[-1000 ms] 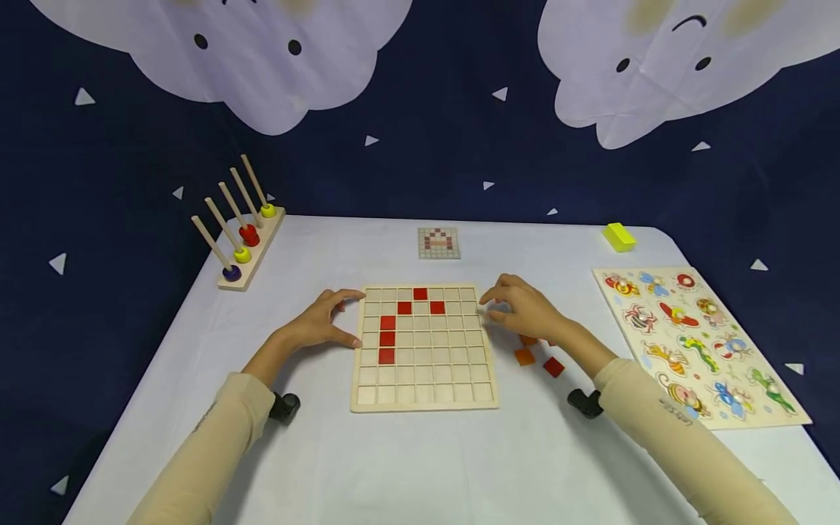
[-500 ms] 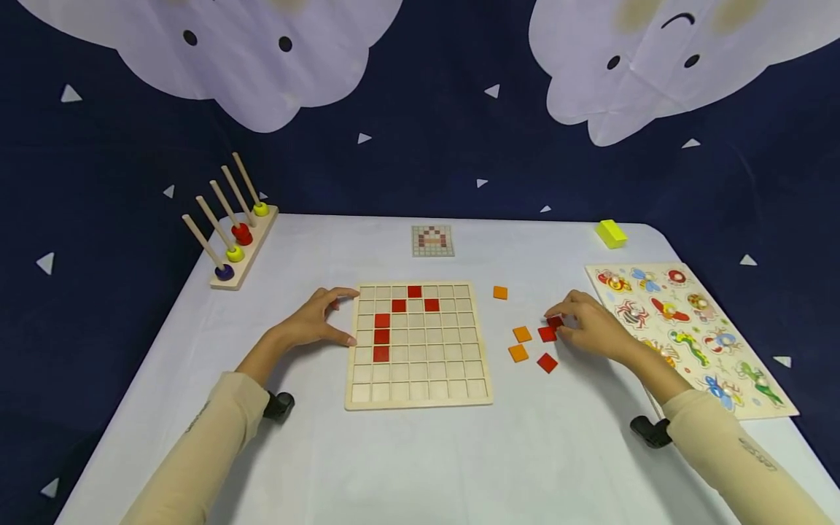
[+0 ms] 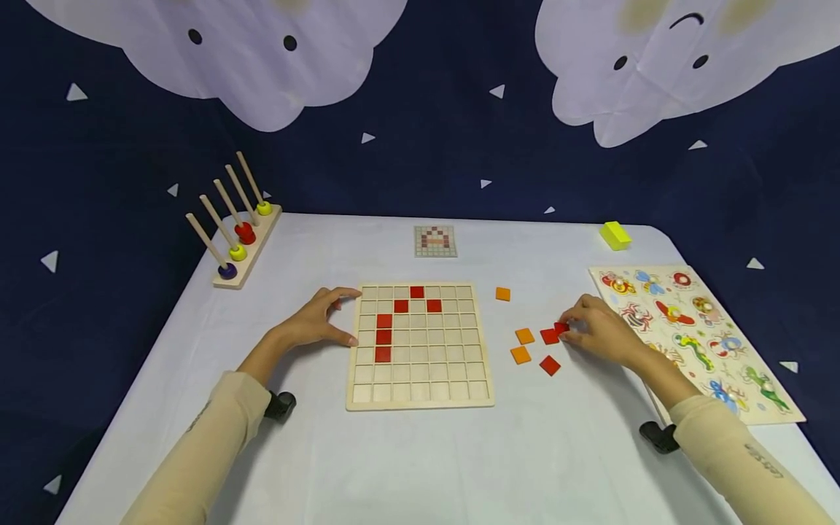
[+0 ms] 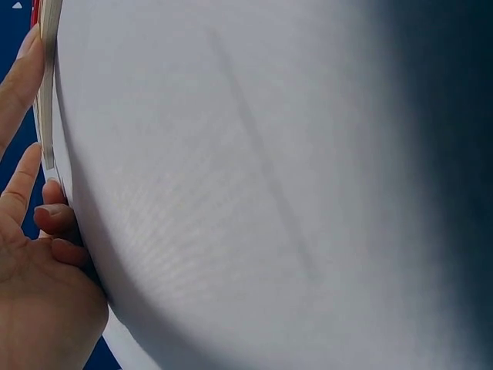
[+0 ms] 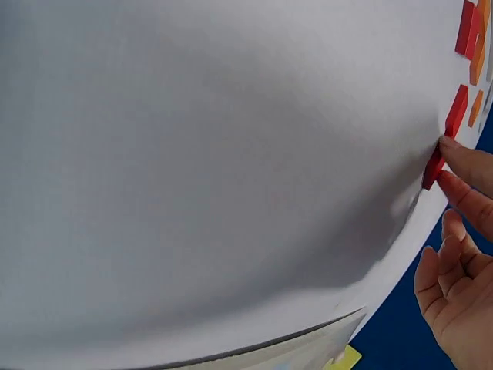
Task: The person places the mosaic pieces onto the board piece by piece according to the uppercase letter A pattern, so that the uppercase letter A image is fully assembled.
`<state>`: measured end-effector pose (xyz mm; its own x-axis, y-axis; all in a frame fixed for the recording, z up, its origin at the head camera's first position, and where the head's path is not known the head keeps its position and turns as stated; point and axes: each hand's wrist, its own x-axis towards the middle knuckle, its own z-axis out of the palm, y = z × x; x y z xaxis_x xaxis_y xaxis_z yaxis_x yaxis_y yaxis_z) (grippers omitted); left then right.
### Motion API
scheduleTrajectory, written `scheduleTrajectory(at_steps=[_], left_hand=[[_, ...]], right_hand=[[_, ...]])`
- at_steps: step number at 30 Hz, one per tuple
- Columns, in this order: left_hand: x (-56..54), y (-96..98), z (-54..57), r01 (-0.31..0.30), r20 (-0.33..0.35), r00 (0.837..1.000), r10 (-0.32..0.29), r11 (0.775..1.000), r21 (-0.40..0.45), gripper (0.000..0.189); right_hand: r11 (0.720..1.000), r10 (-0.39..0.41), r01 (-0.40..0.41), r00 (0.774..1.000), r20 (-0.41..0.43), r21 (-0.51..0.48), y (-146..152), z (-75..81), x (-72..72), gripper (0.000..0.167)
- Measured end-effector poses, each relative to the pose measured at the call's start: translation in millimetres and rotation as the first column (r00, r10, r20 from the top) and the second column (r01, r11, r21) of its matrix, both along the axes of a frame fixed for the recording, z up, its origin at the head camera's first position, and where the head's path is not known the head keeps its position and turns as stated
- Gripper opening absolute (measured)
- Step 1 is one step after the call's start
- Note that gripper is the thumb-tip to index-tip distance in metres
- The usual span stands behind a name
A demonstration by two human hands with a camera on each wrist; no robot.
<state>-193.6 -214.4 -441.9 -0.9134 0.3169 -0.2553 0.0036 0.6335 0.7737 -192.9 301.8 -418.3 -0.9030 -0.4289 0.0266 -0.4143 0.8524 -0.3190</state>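
A wooden grid board (image 3: 420, 379) lies mid-table, with several red square tiles set in its upper and left cells. My left hand (image 3: 315, 319) rests thumb and index finger against the board's left edge. In the left wrist view, that hand (image 4: 38, 270) shows fingertips at the board's side. To the right of the board, my right hand (image 3: 604, 332) pinches a small red tile (image 3: 561, 328) at table level. The right wrist view shows thumb and index finger on this tile (image 5: 434, 166). Touching or close beside it is another red tile (image 3: 549, 336); a third red tile (image 3: 550, 365) lies nearer me.
Three orange tiles (image 3: 520, 355) are scattered right of the board. A small pattern card (image 3: 436, 241) lies behind it. An insect peg puzzle (image 3: 695, 343) occupies the right side, below a yellow block (image 3: 615, 235). At the back left stands a wooden peg rack (image 3: 246, 251) with coloured beads.
My right hand has moved from the board's right edge rightward to the loose red tiles, uncovering the orange ones. The left hand stays at the board's edge.
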Motion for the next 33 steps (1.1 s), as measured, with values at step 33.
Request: scheduleTrajectory(at_steps=[33], left_hand=[[-0.6,1.2,0.0,-0.002,0.0,1.0,0.002,1.0,0.007,0.093]], right_hand=[[0.967,0.244,-0.247,0.969,-0.046,-0.063,-123.7,10.6,-22.4,0.023]])
